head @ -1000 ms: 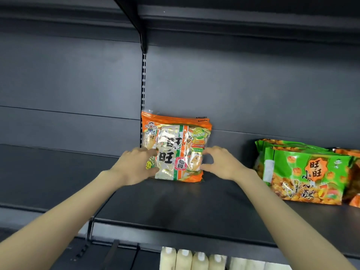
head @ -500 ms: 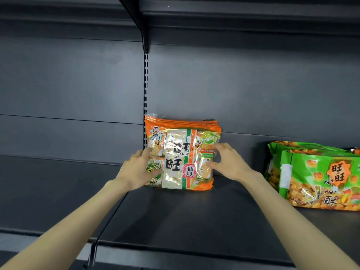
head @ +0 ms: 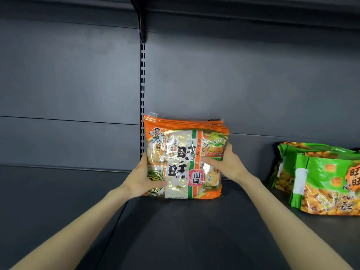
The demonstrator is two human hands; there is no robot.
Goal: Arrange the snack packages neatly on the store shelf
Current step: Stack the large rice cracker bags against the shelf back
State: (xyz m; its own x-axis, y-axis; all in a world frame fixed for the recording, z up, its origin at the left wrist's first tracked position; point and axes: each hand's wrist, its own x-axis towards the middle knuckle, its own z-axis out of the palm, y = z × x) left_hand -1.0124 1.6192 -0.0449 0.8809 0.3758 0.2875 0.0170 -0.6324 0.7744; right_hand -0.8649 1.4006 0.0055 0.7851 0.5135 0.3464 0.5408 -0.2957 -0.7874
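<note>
left grip (head: pixel 143 180) and right grip (head: pixel 228 164) clamp the bags (head: pixel 185 152); let go sloppy and they'll likely flop forward.

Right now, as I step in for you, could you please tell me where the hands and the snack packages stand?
Left hand grips the left edge of the orange packs; right hand grips their right edge.
The orange packs stand upright at the back of the shelf. The green packs sit in an uneven bunch at the right, apart from them.
Done: orange packs stood up.
Left: let go, then probably straighten the green packs.
</note>
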